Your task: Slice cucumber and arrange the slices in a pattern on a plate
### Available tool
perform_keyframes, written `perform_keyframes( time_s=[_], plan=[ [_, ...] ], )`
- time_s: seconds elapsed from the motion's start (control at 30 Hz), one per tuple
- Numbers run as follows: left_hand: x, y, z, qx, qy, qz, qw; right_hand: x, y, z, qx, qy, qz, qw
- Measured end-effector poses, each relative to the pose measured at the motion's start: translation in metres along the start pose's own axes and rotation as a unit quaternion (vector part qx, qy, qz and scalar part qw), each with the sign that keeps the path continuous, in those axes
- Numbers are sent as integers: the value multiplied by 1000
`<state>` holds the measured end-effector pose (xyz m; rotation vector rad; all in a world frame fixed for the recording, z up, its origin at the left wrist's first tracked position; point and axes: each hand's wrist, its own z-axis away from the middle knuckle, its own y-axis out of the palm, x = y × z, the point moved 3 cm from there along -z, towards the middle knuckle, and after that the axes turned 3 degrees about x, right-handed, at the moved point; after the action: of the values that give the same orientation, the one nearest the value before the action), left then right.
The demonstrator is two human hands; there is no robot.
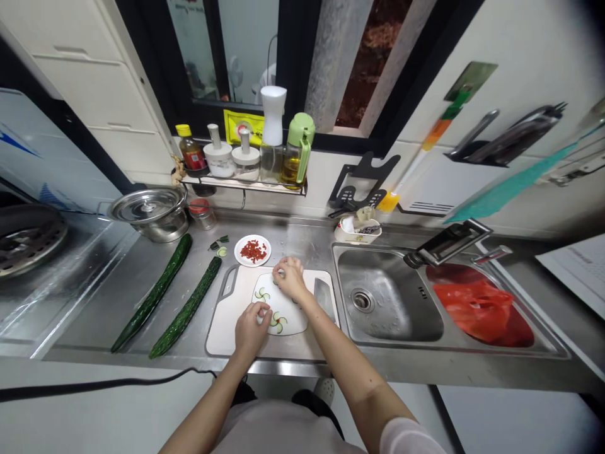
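A white plate point(286, 308) rests on a pale cutting board point(224, 331). Thin cucumber slices point(278, 323) lie on it in small pinwheels, at least one with a red centre. My right hand point(290, 277) is over the plate's far edge, fingers pinched together; what they hold is too small to make out. At the plate's near left edge, my left hand point(251, 326) has thumb and fingertips pressed together, their contents also unclear. Beyond the board stands a small white dish point(237, 257) of red berries point(254, 251), resembling goji berries. A knife point(324, 299) lies along the board's right side.
Two long cucumbers point(189, 306) lie left of the board; cucumber scraps point(220, 243) are behind them. A lidded steel pot point(163, 224) stands back left. To the right is a sink point(392, 315), with a red plastic bag point(477, 309) in its second basin. Condiments line a shelf point(246, 183).
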<state>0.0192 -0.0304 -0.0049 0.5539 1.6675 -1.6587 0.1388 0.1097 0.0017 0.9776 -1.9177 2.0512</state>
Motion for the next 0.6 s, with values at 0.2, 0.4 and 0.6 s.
perform_keyframes(
  time_s=[0.2,0.4,0.6],
  plan=[
    [4,-1,1,-13,1,15,1000,7,24,-49,12,19,31,999],
    [10,0,4,-4,-23,25,999,5,38,-84,11,35,56,998],
    [13,1,4,-2,-25,37,999,4,53,-107,-8,43,79,996]
  ],
)
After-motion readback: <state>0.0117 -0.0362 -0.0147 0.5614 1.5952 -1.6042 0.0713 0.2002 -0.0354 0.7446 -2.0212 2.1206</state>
